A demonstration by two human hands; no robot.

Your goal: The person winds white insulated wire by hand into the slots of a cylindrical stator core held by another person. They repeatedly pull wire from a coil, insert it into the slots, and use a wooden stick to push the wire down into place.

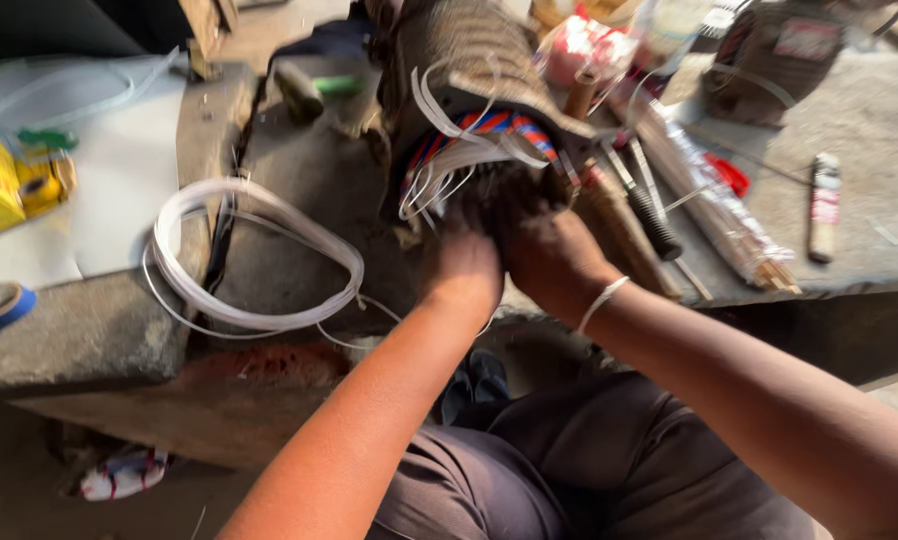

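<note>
Rough grey concrete bench [299, 200]: your left hand [461, 268] and right hand [549, 255] close on the dark wire-wound motor stator [469, 90]; keep grips firm, loose white strips [449, 160] untangled.

There is just one view, from a camera on the person's head. It looks down and forward, very close over both arms and the lap, onto the workbench [99, 330] right in front. The picture is a bit blurry.
</note>
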